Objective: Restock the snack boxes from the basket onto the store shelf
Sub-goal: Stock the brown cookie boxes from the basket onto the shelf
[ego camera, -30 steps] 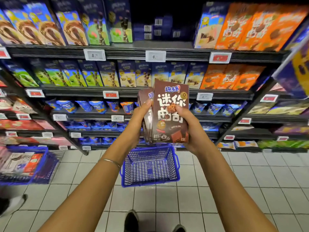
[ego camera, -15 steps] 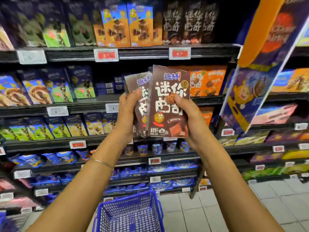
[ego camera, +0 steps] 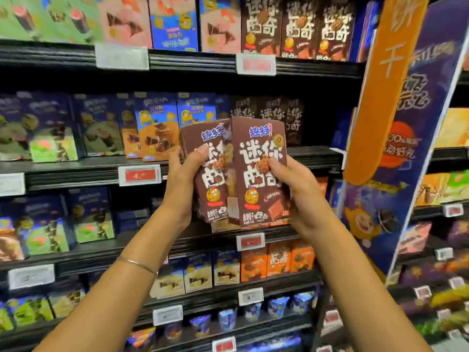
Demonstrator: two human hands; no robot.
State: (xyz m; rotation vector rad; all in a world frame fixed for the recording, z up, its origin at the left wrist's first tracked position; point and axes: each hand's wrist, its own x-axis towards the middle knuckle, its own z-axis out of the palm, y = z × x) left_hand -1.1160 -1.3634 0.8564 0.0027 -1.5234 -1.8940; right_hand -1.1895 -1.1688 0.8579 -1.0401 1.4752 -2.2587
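I hold a small stack of brown snack boxes (ego camera: 258, 174) upright in front of the store shelf (ego camera: 312, 154). My left hand (ego camera: 184, 181) grips the stack's left side, thumb on the front of the left box. My right hand (ego camera: 297, 189) grips the right side, thumb across the front box. The front box is splayed slightly from the one behind it. Matching brown boxes (ego camera: 272, 118) stand on the shelf right behind the stack, and more (ego camera: 297, 26) on the shelf above. The basket is out of view.
Shelves of blue, green and orange snack boxes (ego camera: 154, 128) fill the left and lower rows. A tall orange and blue banner (ego camera: 396, 148) stands on the shelf's right end, close to my right hand. Price tags (ego camera: 255, 63) line the shelf edges.
My view has risen from the floor and basket to the upper shelves. Both hands carried the brown boxes upward, and the boxes have fanned apart slightly.
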